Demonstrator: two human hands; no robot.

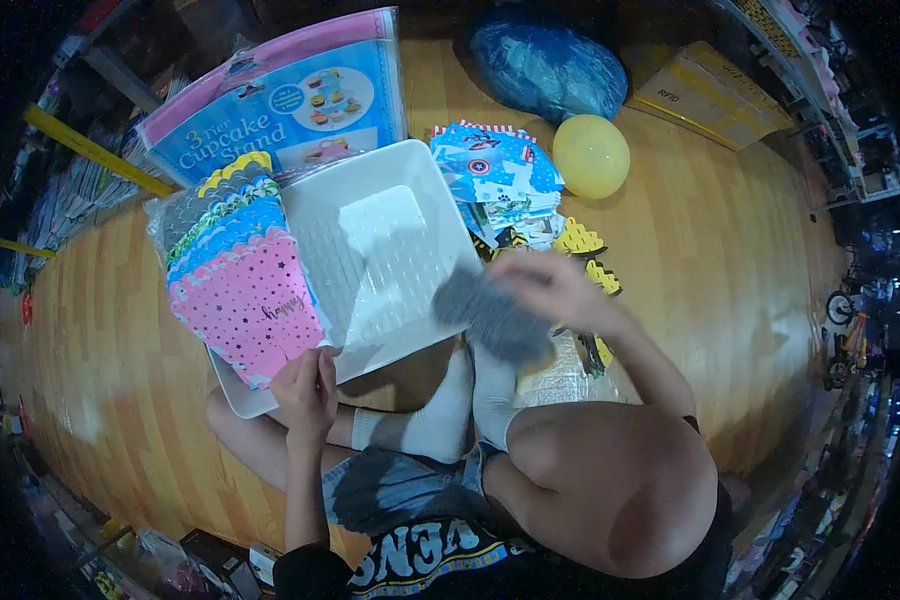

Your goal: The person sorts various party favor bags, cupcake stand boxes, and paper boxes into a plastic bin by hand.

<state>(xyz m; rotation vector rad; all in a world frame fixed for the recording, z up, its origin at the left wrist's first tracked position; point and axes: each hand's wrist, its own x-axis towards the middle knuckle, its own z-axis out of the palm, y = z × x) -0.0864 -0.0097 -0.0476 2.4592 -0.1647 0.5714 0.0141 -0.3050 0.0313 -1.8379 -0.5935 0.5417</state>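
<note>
My left hand [308,388] is closed, its fingertips pinched together at the lower right corner of a pink treat box [240,300] with stars and the word "happy". Whether they grip the box or something small, I cannot make out. Flattened boxes in blue, green, grey and yellow fan out behind the pink one, over the left side of a white plastic basket [440,190]. In my right hand [560,290] is a flat grey piece [495,315], blurred by motion, between the basket and my right knee.
Beyond the basket lies a packaged cupcake stand [290,110]. Blue printed cards [495,165] are piled to its right, with yellow-and-black pieces [580,237] nearby. Farther off are a yellow balloon [591,157], a blue plastic bag [545,65] and a cardboard box [710,95]. Shelves line the sides.
</note>
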